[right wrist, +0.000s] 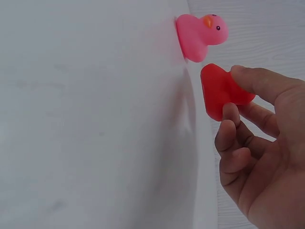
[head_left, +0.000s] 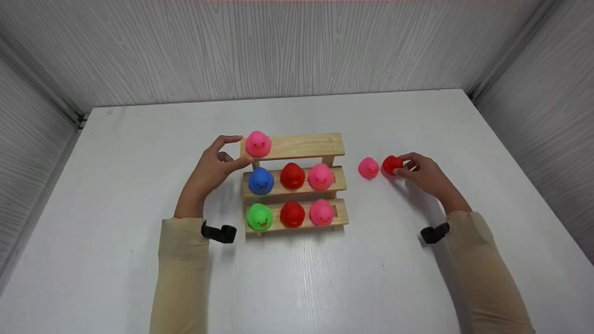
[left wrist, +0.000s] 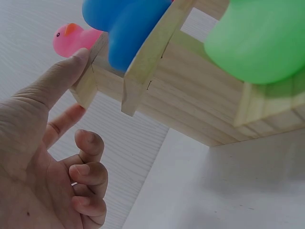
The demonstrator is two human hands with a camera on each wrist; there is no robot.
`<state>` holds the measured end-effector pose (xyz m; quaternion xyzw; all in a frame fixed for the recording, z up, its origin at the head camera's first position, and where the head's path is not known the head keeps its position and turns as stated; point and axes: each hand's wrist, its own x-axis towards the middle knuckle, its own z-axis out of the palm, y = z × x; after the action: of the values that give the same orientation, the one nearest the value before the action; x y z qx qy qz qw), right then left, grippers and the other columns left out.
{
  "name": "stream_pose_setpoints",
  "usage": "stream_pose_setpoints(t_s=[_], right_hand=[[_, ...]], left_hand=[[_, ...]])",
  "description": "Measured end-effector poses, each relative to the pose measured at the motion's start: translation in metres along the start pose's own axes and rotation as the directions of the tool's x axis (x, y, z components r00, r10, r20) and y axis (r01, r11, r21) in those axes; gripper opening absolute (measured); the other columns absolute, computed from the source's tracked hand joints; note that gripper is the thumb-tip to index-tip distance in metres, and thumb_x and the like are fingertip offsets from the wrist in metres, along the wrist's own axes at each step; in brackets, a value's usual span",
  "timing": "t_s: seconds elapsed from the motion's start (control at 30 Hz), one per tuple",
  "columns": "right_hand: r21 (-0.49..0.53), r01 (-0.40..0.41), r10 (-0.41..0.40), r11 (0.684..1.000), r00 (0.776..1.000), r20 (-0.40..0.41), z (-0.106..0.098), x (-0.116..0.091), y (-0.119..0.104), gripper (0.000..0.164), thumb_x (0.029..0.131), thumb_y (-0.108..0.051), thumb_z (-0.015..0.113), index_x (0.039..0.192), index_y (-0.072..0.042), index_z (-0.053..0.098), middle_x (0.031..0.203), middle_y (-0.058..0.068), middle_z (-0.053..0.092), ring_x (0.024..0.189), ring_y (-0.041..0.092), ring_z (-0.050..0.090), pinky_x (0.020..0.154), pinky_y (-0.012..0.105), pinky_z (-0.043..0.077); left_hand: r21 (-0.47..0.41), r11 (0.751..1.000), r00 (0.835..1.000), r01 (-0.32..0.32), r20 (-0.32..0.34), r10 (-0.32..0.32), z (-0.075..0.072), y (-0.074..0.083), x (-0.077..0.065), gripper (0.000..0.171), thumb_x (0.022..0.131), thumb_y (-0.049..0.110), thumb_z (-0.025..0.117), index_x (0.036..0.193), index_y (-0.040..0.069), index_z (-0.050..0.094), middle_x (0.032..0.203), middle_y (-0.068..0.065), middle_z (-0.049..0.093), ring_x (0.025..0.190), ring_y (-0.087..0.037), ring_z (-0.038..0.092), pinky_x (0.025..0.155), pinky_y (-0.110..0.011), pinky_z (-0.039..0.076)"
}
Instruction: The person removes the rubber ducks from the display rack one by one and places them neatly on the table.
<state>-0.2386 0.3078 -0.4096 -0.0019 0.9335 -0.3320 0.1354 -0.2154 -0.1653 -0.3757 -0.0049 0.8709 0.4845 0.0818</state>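
Note:
A three-tier wooden rack [head_left: 301, 146] stands on the table, with several rubber ducks on it. My left hand [head_left: 214, 166] pinches the left end of its top tier between thumb and index finger; the other fingers curl loosely in the left wrist view. Beside that thumb sits a pink duck [head_left: 258, 144]. Right of the rack, my right hand [head_left: 423, 174] holds a red duck [right wrist: 218, 90] by thumb and fingertips, seemingly just off the table. Another pink duck [head_left: 369, 168] rests on the table close to the red one.
On the middle tier are a blue duck [head_left: 261, 181], a red duck [head_left: 293, 176] and a pink duck [head_left: 320, 176]. The bottom tier bears a green duck [head_left: 260, 216], a red duck [head_left: 292, 214] and a pink duck [head_left: 321, 212]. Grey wood-grain walls [head_left: 278, 51] enclose the table.

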Motion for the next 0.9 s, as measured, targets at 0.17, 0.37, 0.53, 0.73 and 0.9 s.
stream_pose_setpoints(t_s=[0.17,0.37,0.53,0.73,0.9], right_hand=[[-0.002,-0.012,0.012,1.000,1.000,0.011,-0.0002,0.0013,0.0000,0.052,0.095,-0.036,0.058,0.136,-0.007,0.045,0.121,0.017,0.052,0.105,0.028,0.048,0.078,0.028,0.045],[-0.002,-0.033,0.033,0.999,0.999,0.025,0.0008,0.0035,0.0001,0.051,0.096,-0.036,0.057,0.137,-0.008,0.045,0.121,0.017,0.052,0.105,0.028,0.049,0.078,0.029,0.045],[-0.008,-0.038,0.038,0.999,0.999,0.029,0.0024,0.0055,0.0011,0.051,0.096,-0.035,0.058,0.137,-0.008,0.045,0.120,0.017,0.052,0.105,0.028,0.048,0.078,0.029,0.045],[0.002,-0.043,0.042,0.999,0.998,0.037,0.0048,0.0067,0.0029,0.052,0.095,-0.033,0.060,0.138,-0.008,0.044,0.120,0.017,0.052,0.105,0.028,0.048,0.078,0.029,0.045],[0.010,-0.043,0.042,0.999,0.998,0.040,0.0067,0.0071,0.0029,0.053,0.095,-0.034,0.060,0.137,-0.008,0.044,0.120,0.017,0.052,0.106,0.028,0.047,0.079,0.029,0.045]], left_hand=[[-0.001,1.000,1.000,-0.015,-0.011,0.015,0.0000,0.0004,0.0006,0.075,0.080,0.058,0.069,0.143,0.027,0.043,0.084,-0.007,0.050,0.080,-0.019,0.045,0.067,-0.028,0.036],[0.001,1.000,1.000,0.002,-0.014,-0.002,0.0006,0.0020,0.0014,0.075,0.080,0.057,0.070,0.142,0.027,0.042,0.085,-0.007,0.050,0.081,-0.019,0.045,0.067,-0.028,0.037],[0.001,1.000,1.000,0.005,-0.010,-0.005,0.0001,0.0021,0.0013,0.075,0.079,0.058,0.070,0.142,0.027,0.042,0.085,-0.008,0.049,0.081,-0.019,0.045,0.066,-0.028,0.036],[-0.001,1.000,1.000,0.005,-0.007,-0.005,0.0005,0.0008,0.0008,0.076,0.079,0.058,0.070,0.142,0.028,0.042,0.085,-0.007,0.049,0.080,-0.019,0.044,0.066,-0.028,0.036],[-0.002,1.000,1.000,0.010,-0.008,-0.010,0.0007,-0.0007,0.0006,0.075,0.080,0.056,0.070,0.143,0.028,0.041,0.083,-0.007,0.049,0.079,-0.019,0.043,0.067,-0.028,0.035]])
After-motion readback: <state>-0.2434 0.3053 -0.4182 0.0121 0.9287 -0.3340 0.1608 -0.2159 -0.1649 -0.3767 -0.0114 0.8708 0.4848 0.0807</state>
